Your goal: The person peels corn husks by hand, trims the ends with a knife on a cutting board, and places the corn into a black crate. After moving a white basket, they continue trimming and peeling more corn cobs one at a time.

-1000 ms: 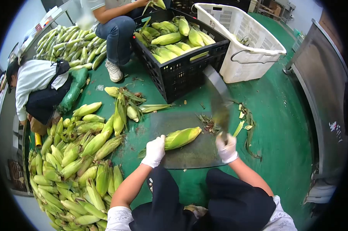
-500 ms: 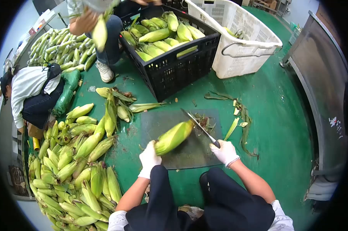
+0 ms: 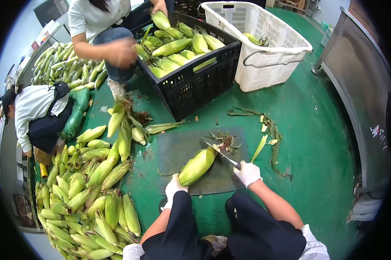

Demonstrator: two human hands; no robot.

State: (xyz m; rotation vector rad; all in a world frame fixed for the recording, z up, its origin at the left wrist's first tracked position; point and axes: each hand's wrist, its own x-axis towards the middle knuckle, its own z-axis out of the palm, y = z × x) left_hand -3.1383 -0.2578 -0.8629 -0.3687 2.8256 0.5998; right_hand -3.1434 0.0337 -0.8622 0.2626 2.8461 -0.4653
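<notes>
In a white glove, my left hand grips the near end of a corn cob in its green husk. The cob lies slanted over a dark cutting board on the floor. My gloved right hand is closed round the dark handle of a knife. Its blade crosses the far tip of the cob, right at the husk's end. Husk and silk scraps lie on the board just past the blade.
A large heap of corn covers the floor at left. Ahead stand a black crate of corn and a white crate. Husk strips lie right of the board. One person reaches over the black crate; another crouches at far left.
The cob has come down closer to me, and the knife now meets its tip. More scraps show on the board. The person ahead has let go of a cob and leans to the crate.
</notes>
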